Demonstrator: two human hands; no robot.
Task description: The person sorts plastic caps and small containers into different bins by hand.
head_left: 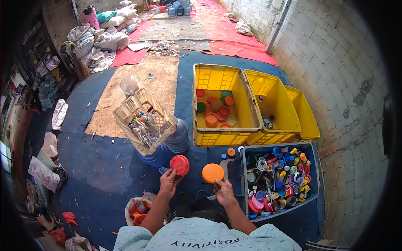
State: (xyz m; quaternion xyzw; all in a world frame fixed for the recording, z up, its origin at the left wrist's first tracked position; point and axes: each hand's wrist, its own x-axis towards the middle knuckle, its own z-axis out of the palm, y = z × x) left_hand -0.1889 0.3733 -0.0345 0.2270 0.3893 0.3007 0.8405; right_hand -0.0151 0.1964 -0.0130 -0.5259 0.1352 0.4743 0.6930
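Note:
My left hand (168, 184) pinches a round red lid (179, 165) by its lower edge. Level with it on the right, my right hand (224, 191) grips an orange lid (212, 173) at its lower right edge. The two lids are apart. Right of my right hand stands a grey crate (319, 175) heaped with mixed coloured caps and lids. Ahead of it, a yellow crate (226, 137) holds red, orange and green lids. Below my left hand is a white sack (129, 209) with red and orange lids inside.
Two more yellow crates (279, 134) (311, 133) stand beside the first, near a block wall (335, 62). A cream basket (121, 121) of odd pieces rests on blue water jugs (179, 138). White sacks (113, 42) are piled at the back left.

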